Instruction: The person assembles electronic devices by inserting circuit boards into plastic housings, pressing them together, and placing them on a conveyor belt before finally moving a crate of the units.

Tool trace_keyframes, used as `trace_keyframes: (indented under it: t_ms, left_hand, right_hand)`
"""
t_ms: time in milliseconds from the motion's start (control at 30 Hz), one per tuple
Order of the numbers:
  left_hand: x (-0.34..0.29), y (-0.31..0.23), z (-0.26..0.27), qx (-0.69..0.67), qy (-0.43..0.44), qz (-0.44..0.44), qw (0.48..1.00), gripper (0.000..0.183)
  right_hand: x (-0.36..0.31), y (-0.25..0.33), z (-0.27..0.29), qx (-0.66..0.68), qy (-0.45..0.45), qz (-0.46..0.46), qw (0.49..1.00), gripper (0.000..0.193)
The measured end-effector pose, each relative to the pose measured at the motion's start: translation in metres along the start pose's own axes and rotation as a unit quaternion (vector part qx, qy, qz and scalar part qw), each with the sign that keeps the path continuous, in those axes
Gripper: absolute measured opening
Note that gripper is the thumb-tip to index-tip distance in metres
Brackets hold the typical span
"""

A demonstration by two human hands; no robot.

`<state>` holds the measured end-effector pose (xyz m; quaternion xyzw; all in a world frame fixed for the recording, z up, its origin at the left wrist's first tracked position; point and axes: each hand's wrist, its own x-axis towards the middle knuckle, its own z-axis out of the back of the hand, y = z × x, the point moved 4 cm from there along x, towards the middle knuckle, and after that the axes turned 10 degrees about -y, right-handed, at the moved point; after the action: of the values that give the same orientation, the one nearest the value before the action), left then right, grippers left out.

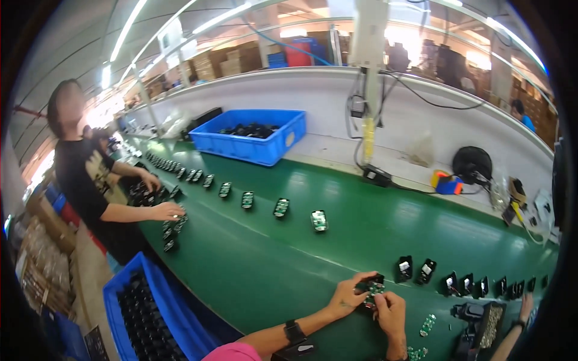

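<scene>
Pink sleeve (235, 353) and wristwatch (295, 332) lead to the left hand (346, 296). Left grip: closed around a black case (378, 278). Right hand (392, 314): grip narrow, fingers touching the green circuit board (374, 292) at the case; whether they pinch it cannot be told. Relative to the case, over the green surface (259, 265): loose boards (428, 325), nearer right; black shells (426, 271), right; board-filled cases (319, 221), beyond left; blue bin (241, 147), farther left.

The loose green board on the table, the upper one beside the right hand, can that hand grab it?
Probably yes: the right hand is close by, and nothing seems to stand between it and the loose green board. But it looks busy at the held green board.
</scene>
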<state>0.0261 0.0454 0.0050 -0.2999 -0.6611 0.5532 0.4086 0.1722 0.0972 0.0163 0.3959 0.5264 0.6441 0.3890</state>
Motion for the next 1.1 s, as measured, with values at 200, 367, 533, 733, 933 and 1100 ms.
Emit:
trace_keyframes:
  t_ms: [200,367,533,733,933,1100]
  left_hand:
    - [-0.004,-0.010,-0.003,0.063,0.011,-0.054,0.996,0.057]
    - [-0.008,-0.013,-0.001,0.072,-0.021,-0.165,0.983,0.054]
    - [-0.007,-0.011,-0.010,0.067,0.010,-0.105,0.992,0.050]
    - [-0.006,-0.011,0.016,0.132,0.006,-0.082,0.988,0.051]
    - [0.000,-0.008,0.009,-0.023,0.063,0.058,0.996,0.051]
    - [-0.001,-0.009,0.003,-0.046,0.095,0.087,0.991,0.041]
  right_hand:
    - [-0.003,0.003,0.009,-0.005,0.034,-0.030,0.999,0.032]
    - [-0.001,0.003,0.009,-0.057,0.029,0.080,0.995,0.032]
    - [-0.004,0.005,0.021,-0.153,-0.092,0.169,0.969,0.029]
    - [0.001,0.024,-0.014,-0.210,-0.068,0.134,0.966,0.030]
    - [0.002,0.024,-0.008,-0.179,-0.103,0.128,0.970,0.024]
    - [-0.001,0.021,0.000,-0.222,-0.109,0.134,0.960,0.027]
